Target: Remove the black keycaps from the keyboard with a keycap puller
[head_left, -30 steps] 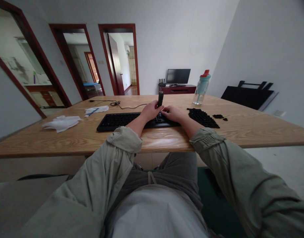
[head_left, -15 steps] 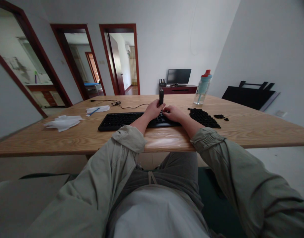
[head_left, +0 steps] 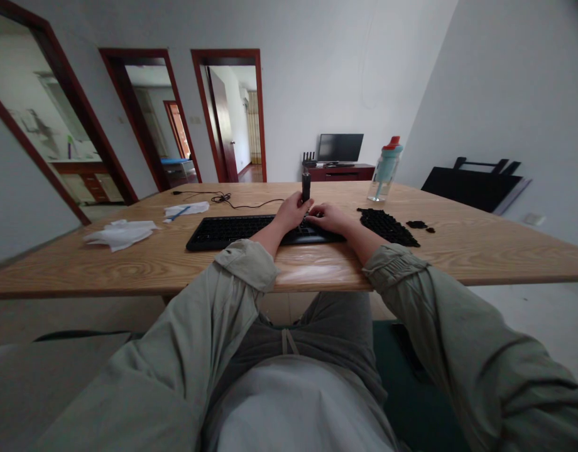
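Observation:
A black keyboard (head_left: 227, 231) lies on the wooden table (head_left: 129, 263) in front of me. My left hand (head_left: 291, 212) is closed round a dark stick-shaped tool (head_left: 306, 186) that stands upright over the keyboard's right part. My right hand (head_left: 329, 216) rests just right of it on the keyboard with its fingers curled; what they hold, if anything, is hidden. A heap of loose black keycaps (head_left: 386, 225) lies to the right of the keyboard, with a few stray keycaps (head_left: 416, 224) beyond.
A clear water bottle (head_left: 386, 169) with a red and blue cap stands at the back right. White tissues (head_left: 119, 233) and a paper with a blue pen (head_left: 185, 209) lie at the left. A black cable (head_left: 227, 199) runs behind the keyboard.
My hands and the tool stay in place over the keyboard. The view has tilted up a little, so everything sits slightly lower in the picture.

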`<state>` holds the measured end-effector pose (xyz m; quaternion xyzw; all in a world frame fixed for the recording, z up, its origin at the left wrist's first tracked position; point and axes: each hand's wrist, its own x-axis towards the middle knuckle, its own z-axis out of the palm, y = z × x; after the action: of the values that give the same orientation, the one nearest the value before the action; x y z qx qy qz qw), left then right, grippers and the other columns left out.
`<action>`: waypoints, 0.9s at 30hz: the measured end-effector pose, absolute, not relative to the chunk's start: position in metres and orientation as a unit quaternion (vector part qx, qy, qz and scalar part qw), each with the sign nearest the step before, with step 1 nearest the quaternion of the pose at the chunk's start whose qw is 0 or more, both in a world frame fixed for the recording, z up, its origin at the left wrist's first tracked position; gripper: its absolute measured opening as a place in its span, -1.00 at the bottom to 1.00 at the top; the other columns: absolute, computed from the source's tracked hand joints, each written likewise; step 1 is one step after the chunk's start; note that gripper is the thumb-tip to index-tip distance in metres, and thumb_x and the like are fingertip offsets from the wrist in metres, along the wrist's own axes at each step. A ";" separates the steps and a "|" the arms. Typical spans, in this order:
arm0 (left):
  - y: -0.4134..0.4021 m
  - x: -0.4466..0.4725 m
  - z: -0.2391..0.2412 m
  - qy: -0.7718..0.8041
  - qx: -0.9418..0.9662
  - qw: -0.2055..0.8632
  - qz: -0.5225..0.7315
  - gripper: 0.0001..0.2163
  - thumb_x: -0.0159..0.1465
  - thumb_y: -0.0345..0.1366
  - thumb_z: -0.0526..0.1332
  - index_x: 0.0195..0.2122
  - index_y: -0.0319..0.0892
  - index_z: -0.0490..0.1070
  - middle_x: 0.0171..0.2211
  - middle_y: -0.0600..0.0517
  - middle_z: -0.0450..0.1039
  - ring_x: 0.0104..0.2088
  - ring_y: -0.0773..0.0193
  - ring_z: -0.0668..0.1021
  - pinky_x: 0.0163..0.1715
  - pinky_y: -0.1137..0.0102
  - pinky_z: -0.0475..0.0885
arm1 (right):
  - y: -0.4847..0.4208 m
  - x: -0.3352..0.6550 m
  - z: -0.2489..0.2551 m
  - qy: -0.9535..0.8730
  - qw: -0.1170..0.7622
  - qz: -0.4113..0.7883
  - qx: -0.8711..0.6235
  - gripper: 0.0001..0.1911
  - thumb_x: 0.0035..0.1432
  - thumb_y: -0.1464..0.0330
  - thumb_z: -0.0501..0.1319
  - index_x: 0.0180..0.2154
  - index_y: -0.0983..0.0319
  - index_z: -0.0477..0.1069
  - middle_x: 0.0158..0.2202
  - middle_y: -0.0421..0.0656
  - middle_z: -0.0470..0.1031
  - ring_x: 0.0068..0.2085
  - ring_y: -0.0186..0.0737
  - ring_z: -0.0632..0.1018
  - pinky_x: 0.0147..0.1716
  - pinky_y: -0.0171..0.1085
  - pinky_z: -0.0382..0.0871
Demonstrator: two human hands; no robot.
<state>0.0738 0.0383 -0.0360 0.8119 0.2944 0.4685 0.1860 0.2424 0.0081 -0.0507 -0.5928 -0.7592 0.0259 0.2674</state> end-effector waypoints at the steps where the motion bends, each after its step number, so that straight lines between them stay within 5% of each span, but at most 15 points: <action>1: 0.040 0.074 -0.036 0.296 0.801 0.195 0.482 -0.84 0.31 -0.22 0.19 -0.35 -0.19 0.33 -0.42 0.07 0.40 -0.40 0.34 0.41 -0.37 0.43 0.26 | 0.008 0.243 -0.050 -0.755 0.271 0.039 -0.596 -0.65 0.24 0.11 0.19 -0.20 0.24 0.57 -0.21 -0.07 0.62 -0.25 -0.22 0.55 -0.18 -0.31 0.37; 7: 0.050 0.071 -0.034 0.308 0.743 0.215 0.554 -0.76 0.34 -0.10 0.14 -0.33 -0.17 0.33 -0.43 0.07 0.42 -0.41 0.35 0.44 -0.39 0.45 0.28 | 0.006 0.241 -0.048 -0.740 0.279 0.056 -0.609 -0.60 0.21 0.06 0.21 -0.19 0.26 0.57 -0.27 -0.09 0.61 -0.31 -0.25 0.53 -0.24 -0.32 0.37; 15: 0.045 0.065 -0.028 0.348 0.731 0.206 0.549 -0.76 0.34 -0.10 0.14 -0.31 -0.17 0.35 -0.39 0.03 0.47 -0.39 0.33 0.46 -0.37 0.44 0.30 | 0.000 0.232 -0.044 -0.743 0.264 0.024 -0.615 -0.78 0.16 0.29 0.26 -0.18 0.25 0.56 -0.20 -0.07 0.61 -0.22 -0.25 0.54 -0.16 -0.34 0.37; 27: 0.044 0.063 -0.021 0.326 0.722 0.203 0.575 -0.74 0.34 -0.07 0.14 -0.32 -0.17 0.35 -0.42 0.05 0.43 -0.41 0.34 0.44 -0.38 0.43 0.29 | -0.026 0.225 -0.025 -0.718 0.361 0.085 -0.589 -0.79 0.16 0.33 0.20 -0.27 0.31 0.54 -0.32 -0.11 0.58 -0.28 -0.25 0.50 -0.22 -0.30 0.35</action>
<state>0.0634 0.0441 -0.0211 0.7222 0.3257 0.5754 0.2031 0.2245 -0.0263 -0.0246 -0.5886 -0.7182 0.0849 0.3613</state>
